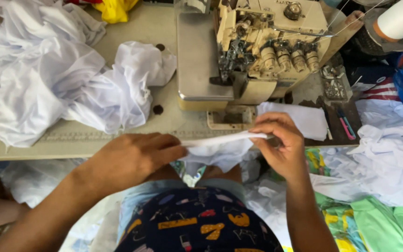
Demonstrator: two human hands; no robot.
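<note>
You held a white strip [220, 139] stretched between your hands, just short of the overlocker [253, 51]. Your left hand [129, 156] pinched one end, your right hand [281, 142] gripped the other, and the rest of the cloth drooped toward your lap. Nothing lay under the presser foot (so stitching on this piece looked not yet begun). A heap of white fabric [47, 74] sat on the table [155, 23] at your left; whether sewn or waiting, you couldn't tell.

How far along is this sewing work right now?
Seemingly done: a heap of white fabric lies left of the sewing machine. In hand: the left hand and right hand stretch a folded white piece before it, not yet under the needle. Possibly left: more white cloth on the right.
</note>
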